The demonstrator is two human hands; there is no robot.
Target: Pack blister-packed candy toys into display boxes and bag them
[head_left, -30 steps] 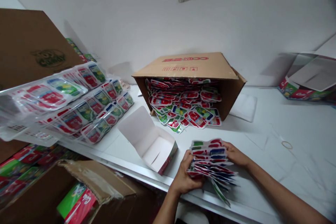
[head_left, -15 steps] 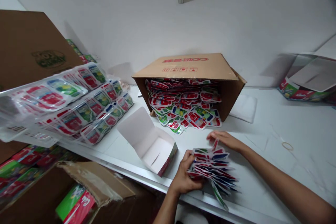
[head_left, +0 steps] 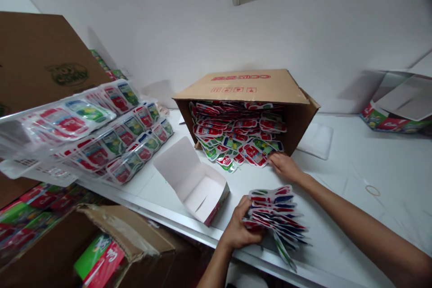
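Note:
My left hand is closed around a thick fanned stack of sachets in red, green and blue, held over the table's front edge. My right hand reaches to the front of the heap of loose sachets, its fingers closed on the edge of a sachet at the right. This heap spills from a cardboard carton lying on its side. Left of my hands stands an open small display box, white inside, with its lid raised.
Clear-wrapped rows of sachets lie in a white basket at the left. Below, an open carton holds printed boxes. Another open display box stands far right; a rubber band lies on the table.
My right hand has moved from beside the held stack to the loose sachets at the carton's mouth. My left hand still holds the stack in nearly the same place.

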